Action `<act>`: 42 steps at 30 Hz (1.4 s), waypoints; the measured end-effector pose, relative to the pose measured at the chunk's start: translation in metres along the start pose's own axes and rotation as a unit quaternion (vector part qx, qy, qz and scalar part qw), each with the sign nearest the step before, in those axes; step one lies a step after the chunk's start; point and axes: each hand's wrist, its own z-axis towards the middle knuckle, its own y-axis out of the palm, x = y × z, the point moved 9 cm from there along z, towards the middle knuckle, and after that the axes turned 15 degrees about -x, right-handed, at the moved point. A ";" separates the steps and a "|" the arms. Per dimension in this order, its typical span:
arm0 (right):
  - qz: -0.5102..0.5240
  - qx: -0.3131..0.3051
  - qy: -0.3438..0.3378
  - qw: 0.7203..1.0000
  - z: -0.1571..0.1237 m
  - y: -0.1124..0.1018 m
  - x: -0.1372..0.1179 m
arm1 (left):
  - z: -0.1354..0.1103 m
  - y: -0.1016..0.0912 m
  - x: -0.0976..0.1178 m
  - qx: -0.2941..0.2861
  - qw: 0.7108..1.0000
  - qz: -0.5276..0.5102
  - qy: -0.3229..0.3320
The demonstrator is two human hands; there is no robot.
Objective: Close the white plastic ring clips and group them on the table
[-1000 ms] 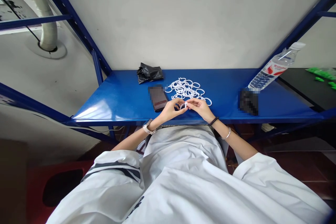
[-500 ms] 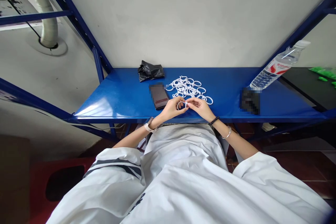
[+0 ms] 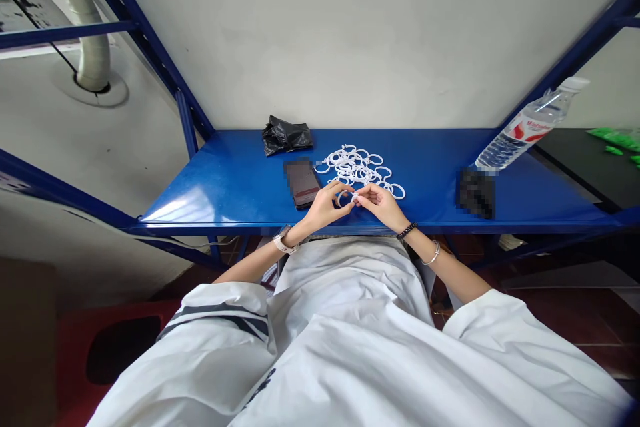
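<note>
Close to the front edge of the blue table, my left hand [image 3: 325, 207] pinches a white ring [image 3: 339, 198] between thumb and fingers. My right hand [image 3: 382, 205] is closed on the ring's right side, where a small white piece [image 3: 355, 197] shows at the fingertips. The fingers cover part of the ring. Just beyond both hands lies a loose pile of white rings [image 3: 356, 164], with small knobs or hooks on some of them.
A dark phone [image 3: 303, 185] lies left of the pile, with a crumpled black plastic bag [image 3: 286, 136] behind it. To the right, a water bottle [image 3: 525, 125] stands by a blurred black object [image 3: 475, 193]. Blue frame posts rise at both ends of the table [image 3: 225, 177].
Both hands keep their grip on the white ring and stay in nearly the same place. Only a slight shift of the fingers shows.
</note>
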 end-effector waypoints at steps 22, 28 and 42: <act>-0.043 -0.010 -0.014 0.999 -0.001 0.005 -0.007 | -0.001 -0.001 0.001 0.010 1.000 0.026 0.005; -0.042 -0.014 -0.012 0.999 -0.001 0.006 -0.007 | -0.002 -0.001 0.000 0.014 1.000 0.026 0.008; 0.004 0.017 -0.007 1.000 0.000 -0.003 0.001 | -0.001 0.001 0.001 0.004 1.000 0.025 0.005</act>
